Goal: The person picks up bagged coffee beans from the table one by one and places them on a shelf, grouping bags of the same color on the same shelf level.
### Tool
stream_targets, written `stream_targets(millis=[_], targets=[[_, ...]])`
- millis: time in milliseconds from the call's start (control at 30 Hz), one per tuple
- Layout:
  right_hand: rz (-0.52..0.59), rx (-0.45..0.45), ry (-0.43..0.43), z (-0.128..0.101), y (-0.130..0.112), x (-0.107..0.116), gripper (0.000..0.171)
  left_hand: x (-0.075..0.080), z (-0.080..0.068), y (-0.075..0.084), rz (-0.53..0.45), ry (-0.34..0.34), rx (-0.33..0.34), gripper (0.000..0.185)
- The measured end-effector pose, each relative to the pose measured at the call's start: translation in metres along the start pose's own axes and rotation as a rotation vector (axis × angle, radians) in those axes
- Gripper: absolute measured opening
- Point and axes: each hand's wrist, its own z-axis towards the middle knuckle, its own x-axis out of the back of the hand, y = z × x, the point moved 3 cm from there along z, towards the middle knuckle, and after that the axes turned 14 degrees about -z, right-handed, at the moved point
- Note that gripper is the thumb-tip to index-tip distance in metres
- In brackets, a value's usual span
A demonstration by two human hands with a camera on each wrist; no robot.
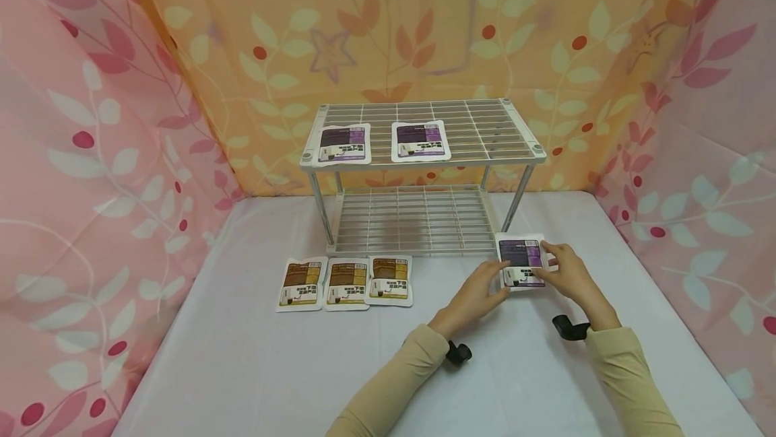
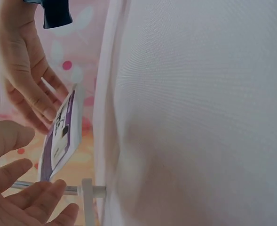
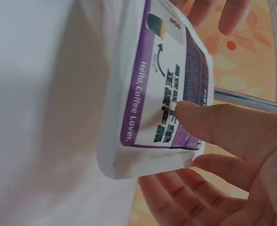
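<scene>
A white coffee packet with a purple label (image 1: 516, 253), printed "Hello, Coffee Lover.", is held up off the white table beside the rack's front right leg. My right hand (image 1: 572, 282) pinches its right side, thumb on the printed face and fingers behind, as the right wrist view shows. At the packet's left edge is my left hand (image 1: 475, 294), its fingers loosely spread with the fingertips right by the edge. Two more purple-labelled packets, one at left (image 1: 343, 144) and one near the middle (image 1: 421, 141), lie on the rack's upper shelf.
The white two-tier wire rack (image 1: 418, 221) stands at the back of the table (image 1: 254, 383). Three brown-and-yellow-labelled packets (image 1: 347, 283) lie in a row in front of its left half, partly overlapping. Floral curtains (image 1: 388, 33) enclose the back and both sides.
</scene>
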Motion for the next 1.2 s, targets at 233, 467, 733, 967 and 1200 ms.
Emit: stream_targets(millis=[233, 467, 733, 967, 1200], targets=[[0.034, -0.003, 0.053, 0.000, -0.012, 0.002, 0.066, 0.005, 0.002, -0.002, -0.088, 0.130, -0.017, 0.054], [0.037, 0.028, 0.164, 0.003, -0.018, 0.002, 0.067, 0.010, 0.004, -0.001, -0.132, 0.213, -0.107, 0.060], [0.065, 0.053, 0.270, 0.004, -0.027, 0.004, 0.070, 0.017, 0.005, 0.004, -0.138, 0.280, -0.180, 0.063], [0.077, 0.094, 0.348, 0.005, -0.034, 0.008, 0.070, 0.025, 0.007, 0.008, -0.116, 0.309, -0.207, 0.064], [0.078, 0.139, 0.388, 0.006, -0.039, 0.010, 0.078, 0.032, 0.007, 0.010, -0.115, 0.345, -0.215, 0.064]])
